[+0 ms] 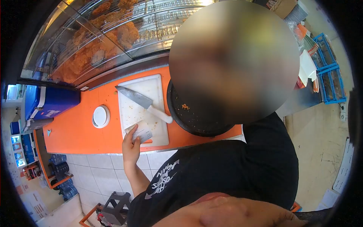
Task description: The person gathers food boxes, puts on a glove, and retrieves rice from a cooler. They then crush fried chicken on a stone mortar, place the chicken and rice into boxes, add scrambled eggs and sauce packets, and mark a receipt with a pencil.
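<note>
My left hand (131,146) reaches to the near edge of a white cutting board (138,89) and pinches a small printed paper slip (143,132) between thumb and fingers. A large knife (145,103) with a white handle lies diagonally across the board, just above the slip. The board rests on an orange counter (75,128). To the right of the board sits a round black tray (193,117) with a few crumbs, partly hidden by a blurred patch. My right hand is not in view.
A white round lid (101,116) lies left of the board. Behind the counter stands a glass case of fried chicken (106,38). A blue cooler (49,102) is at the left, blue crates (329,75) at the right, and a black stool (117,206) on the tiled floor.
</note>
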Motion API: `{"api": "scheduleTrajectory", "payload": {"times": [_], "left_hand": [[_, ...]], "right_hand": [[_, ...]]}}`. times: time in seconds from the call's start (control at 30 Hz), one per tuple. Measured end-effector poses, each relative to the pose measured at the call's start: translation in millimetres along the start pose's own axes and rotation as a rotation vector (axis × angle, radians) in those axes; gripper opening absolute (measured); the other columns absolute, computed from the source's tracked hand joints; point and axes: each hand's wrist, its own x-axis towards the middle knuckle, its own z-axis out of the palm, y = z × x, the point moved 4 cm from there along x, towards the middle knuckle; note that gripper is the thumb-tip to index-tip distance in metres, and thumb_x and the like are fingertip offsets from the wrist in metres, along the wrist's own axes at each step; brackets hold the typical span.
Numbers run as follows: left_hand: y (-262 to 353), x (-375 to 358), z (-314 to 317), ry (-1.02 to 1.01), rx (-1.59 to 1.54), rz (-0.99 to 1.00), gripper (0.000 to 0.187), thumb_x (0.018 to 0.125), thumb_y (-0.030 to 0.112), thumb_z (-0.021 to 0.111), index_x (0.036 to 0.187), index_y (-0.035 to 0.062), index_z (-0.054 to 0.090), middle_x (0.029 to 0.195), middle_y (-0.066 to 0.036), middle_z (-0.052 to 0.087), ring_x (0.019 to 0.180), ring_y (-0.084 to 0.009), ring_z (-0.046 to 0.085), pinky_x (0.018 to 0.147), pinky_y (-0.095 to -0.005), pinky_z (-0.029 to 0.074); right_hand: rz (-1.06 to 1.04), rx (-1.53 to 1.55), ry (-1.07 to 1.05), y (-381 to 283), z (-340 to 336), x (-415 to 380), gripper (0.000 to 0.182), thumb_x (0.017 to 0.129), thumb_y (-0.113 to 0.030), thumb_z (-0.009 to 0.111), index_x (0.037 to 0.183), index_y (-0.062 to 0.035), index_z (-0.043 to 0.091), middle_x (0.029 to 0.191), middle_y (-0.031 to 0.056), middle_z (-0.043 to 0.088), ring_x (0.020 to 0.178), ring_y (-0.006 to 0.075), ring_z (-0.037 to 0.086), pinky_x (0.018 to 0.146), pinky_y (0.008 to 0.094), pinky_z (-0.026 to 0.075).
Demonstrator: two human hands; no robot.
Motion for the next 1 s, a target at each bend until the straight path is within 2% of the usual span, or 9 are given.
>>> {"api": "scheduleTrajectory", "payload": {"times": [0.2, 0.23, 0.27, 0.4, 0.47, 0.6, 0.67, 0.8, 1.0], "left_hand": [[-16.5, -1.6, -19.2, 0.068, -0.051, 0.052, 0.038, 0.08, -0.002, 0.047, 0.119, -0.0014, 0.048, 0.112, -0.016, 0.051, 0.101, -0.0214, 0.051, 0.087, -0.0302, 0.04], [-1.0, -0.7, -18.9, 0.126, -0.023, 0.104, 0.037, 0.081, -0.002, 0.047, 0.118, -0.0029, 0.048, 0.113, -0.015, 0.051, 0.101, -0.0213, 0.051, 0.087, -0.0305, 0.041], [14.3, 5.3, -11.1, 0.161, -0.008, 0.171, 0.036, 0.081, -0.001, 0.047, 0.117, -0.0044, 0.048, 0.114, -0.015, 0.05, 0.101, -0.0212, 0.051, 0.086, -0.0309, 0.041], [63.2, 30.6, 33.0, 0.07, -0.105, 0.306, 0.032, 0.081, -0.003, 0.045, 0.113, -0.0047, 0.049, 0.115, -0.016, 0.049, 0.099, -0.0201, 0.052, 0.084, -0.0287, 0.044], [102.7, 44.5, 73.1, 0.015, -0.099, 0.305, 0.031, 0.079, -0.007, 0.044, 0.108, -0.0039, 0.054, 0.113, -0.014, 0.05, 0.097, -0.019, 0.053, 0.08, -0.0275, 0.045], [197.0, 64.3, 211.1, -0.256, 0.092, 0.442, 0.032, 0.073, -0.01, 0.042, 0.098, 0.0008, 0.059, 0.096, -0.011, 0.056, 0.089, -0.018, 0.054, 0.073, -0.0249, 0.043], [230.8, 69.3, 288.1, -0.398, 0.336, 0.406, 0.028, 0.073, -0.006, 0.046, 0.096, 0.0017, 0.061, 0.088, -0.014, 0.057, 0.084, -0.0209, 0.056, 0.071, -0.0267, 0.043], [292.6, 68.9, 431.6, -0.451, 0.553, 0.451, 0.02, 0.077, 0.009, 0.053, 0.093, 0.0013, 0.062, 0.081, -0.02, 0.057, 0.074, -0.0332, 0.057, 0.068, -0.0359, 0.045], [430.5, 89.7, 474.0, -0.113, 0.793, 0.426, 0.019, 0.081, 0.011, 0.049, 0.087, -0.0021, 0.062, 0.08, -0.018, 0.059, 0.076, -0.028, 0.058, 0.067, -0.0332, 0.043]], "right_hand": [[0.337, 1.604, 0.006, 35.5, 7.6, -9.1, 0.029, 0.088, -0.033, 0.046, 0.105, -0.0097, 0.046, 0.079, 0.0124, 0.06, 0.069, 0.0212, 0.06, 0.058, 0.0329, 0.05], [0.007, 1.732, -0.033, 56.8, 34.2, 11.8, 0.028, 0.086, -0.035, 0.051, 0.096, -0.0088, 0.052, 0.076, 0.007, 0.06, 0.061, 0.0165, 0.058, 0.05, 0.0289, 0.048], [0.374, 2.077, 0.034, 33.8, -8.7, -41.9, 0.027, 0.084, -0.035, 0.055, 0.09, -0.0088, 0.055, 0.074, 0.0068, 0.06, 0.057, 0.0157, 0.057, 0.045, 0.027, 0.047], [0.079, 1.921, 0.179, 112.1, -78.9, -147.7, 0.032, 0.083, -0.038, 0.055, 0.092, -0.0073, 0.054, 0.075, 0.0068, 0.06, 0.056, 0.0143, 0.057, 0.043, 0.0255, 0.047], [0.606, 1.655, 0.469, 190.3, -112.8, -207.0, 0.031, 0.085, -0.036, 0.054, 0.096, -0.0074, 0.051, 0.074, 0.0064, 0.059, 0.054, 0.0135, 0.056, 0.04, 0.0249, 0.045], [0.469, 1.31, 1.191, 427.0, -106.0, -325.7, 0.033, 0.084, -0.037, 0.056, 0.1, -0.01, 0.048, 0.071, 0.0051, 0.057, 0.053, 0.0124, 0.054, 0.041, 0.0266, 0.045], [0.852, 0.962, 1.312, 493.3, -116.7, -363.0, 0.036, 0.083, -0.034, 0.056, 0.11, -0.0169, 0.038, 0.066, 0.0045, 0.052, 0.049, 0.0135, 0.05, 0.039, 0.0307, 0.043], [1.369, 0.238, 0.911, 660.2, 40.8, -344.4, 0.038, 0.082, -0.036, 0.049, 0.113, -0.014, 0.042, 0.091, 0.0155, 0.057, 0.072, 0.0276, 0.058, 0.066, 0.0383, 0.046], [0.72, 0.344, 0.573, 641.7, -75.0, -425.6, 0.03, 0.07, -0.028, 0.057, 0.093, -0.0092, 0.059, 0.097, 0.0167, 0.056, 0.088, 0.0298, 0.056, 0.078, 0.0383, 0.045]]}}
